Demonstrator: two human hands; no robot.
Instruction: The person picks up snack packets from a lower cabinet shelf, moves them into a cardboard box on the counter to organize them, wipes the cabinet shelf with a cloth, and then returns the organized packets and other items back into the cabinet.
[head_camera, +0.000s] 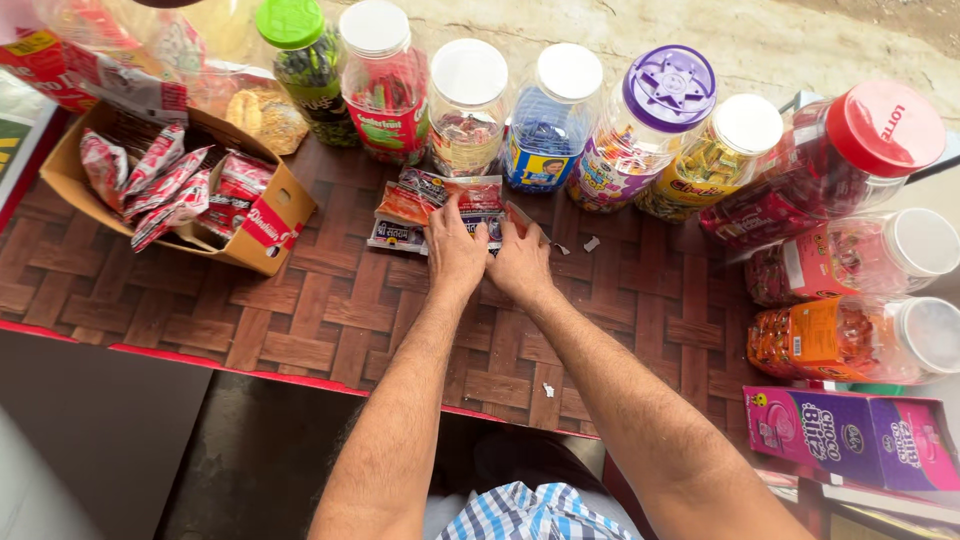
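Both hands rest side by side mid-counter: left hand (455, 252) pressed flat, fingers spread, on a strip of small sachets (440, 208); right hand (520, 262) pinching the strip's right edge. Sachets lie on the woven-pattern countertop (330, 320), just before the jar row. Step judged: separating or tidying the strip. The next move would need a steady hold-down and a clean pull. Left, a cardboard box (270, 225) of red packets; behind, lidded sweet jars (470, 105).
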